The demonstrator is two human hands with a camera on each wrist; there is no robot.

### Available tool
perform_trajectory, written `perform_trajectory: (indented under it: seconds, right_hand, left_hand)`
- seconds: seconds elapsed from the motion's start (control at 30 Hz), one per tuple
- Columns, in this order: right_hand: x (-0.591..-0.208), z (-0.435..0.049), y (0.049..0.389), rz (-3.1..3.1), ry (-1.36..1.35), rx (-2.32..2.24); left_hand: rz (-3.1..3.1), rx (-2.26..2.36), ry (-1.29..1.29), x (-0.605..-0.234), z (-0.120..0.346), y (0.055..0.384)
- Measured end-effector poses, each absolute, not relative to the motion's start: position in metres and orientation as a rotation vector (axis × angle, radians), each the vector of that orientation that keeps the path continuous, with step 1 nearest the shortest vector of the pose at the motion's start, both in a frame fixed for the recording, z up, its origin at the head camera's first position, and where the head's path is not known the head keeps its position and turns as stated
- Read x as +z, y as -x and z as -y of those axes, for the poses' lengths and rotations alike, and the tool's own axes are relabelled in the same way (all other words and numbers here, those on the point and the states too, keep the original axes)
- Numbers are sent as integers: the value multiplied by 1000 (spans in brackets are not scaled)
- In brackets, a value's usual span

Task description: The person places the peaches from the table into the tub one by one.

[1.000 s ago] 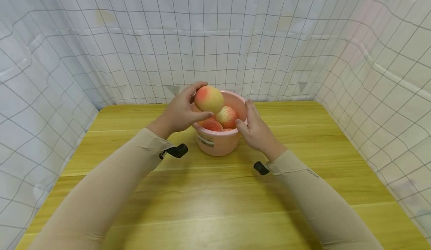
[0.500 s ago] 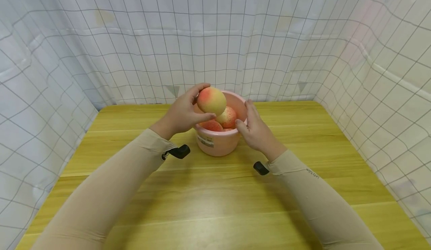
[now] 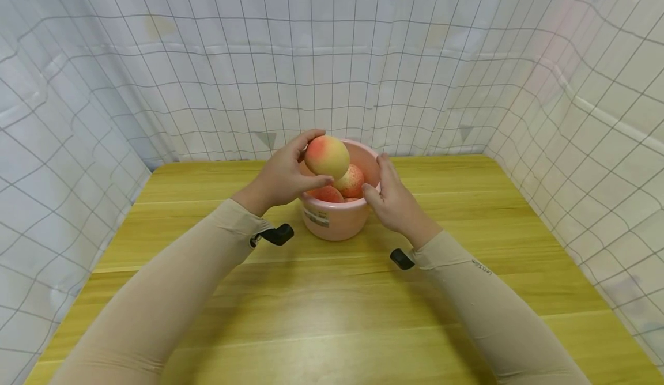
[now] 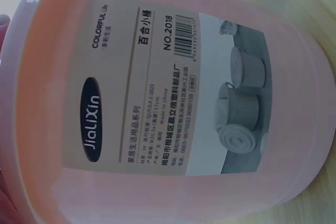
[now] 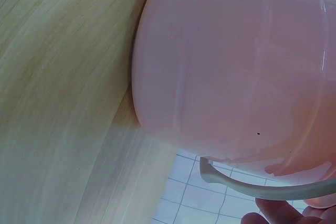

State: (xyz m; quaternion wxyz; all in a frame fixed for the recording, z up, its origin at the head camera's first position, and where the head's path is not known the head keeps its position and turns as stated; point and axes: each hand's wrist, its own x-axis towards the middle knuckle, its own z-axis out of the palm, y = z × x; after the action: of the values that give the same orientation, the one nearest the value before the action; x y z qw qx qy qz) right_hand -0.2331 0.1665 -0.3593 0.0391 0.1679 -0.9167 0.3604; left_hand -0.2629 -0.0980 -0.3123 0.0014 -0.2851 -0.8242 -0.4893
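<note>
A pink plastic bucket (image 3: 339, 223) stands upright on the table, with several red-speckled peaches (image 3: 351, 181) inside. My left hand (image 3: 282, 172) grips a yellow peach with a red blush (image 3: 328, 157) over the left side of the bucket's mouth, thumb below and fingers behind. At the bucket's right rim my right hand (image 3: 396, 200) holds on, thumb inside and fingers outside. A printed paper label (image 4: 147, 87) fills much of the left wrist view. In the right wrist view a pale curved handle (image 5: 262, 190) hangs along the bucket's side, with fingertips (image 5: 278, 211) close by.
The bucket rests near the back of a yellow wood-grain table (image 3: 332, 316). White grid-patterned curtains (image 3: 332, 56) enclose the table at the back and on both sides. Each wrist carries a black camera mount (image 3: 278, 234).
My left hand has shifted slightly right and down with the yellow peach, bringing it further over the bucket. The right hand and the bucket stay in place.
</note>
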Motion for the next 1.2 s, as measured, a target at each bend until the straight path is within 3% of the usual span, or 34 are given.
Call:
perform_trajectory:
  seconds: [1.2]
  right_hand:
    - [-362, -166, 235, 2795, -517, 1128]
  left_hand:
    - [2546, -1622, 859, -313, 102, 265]
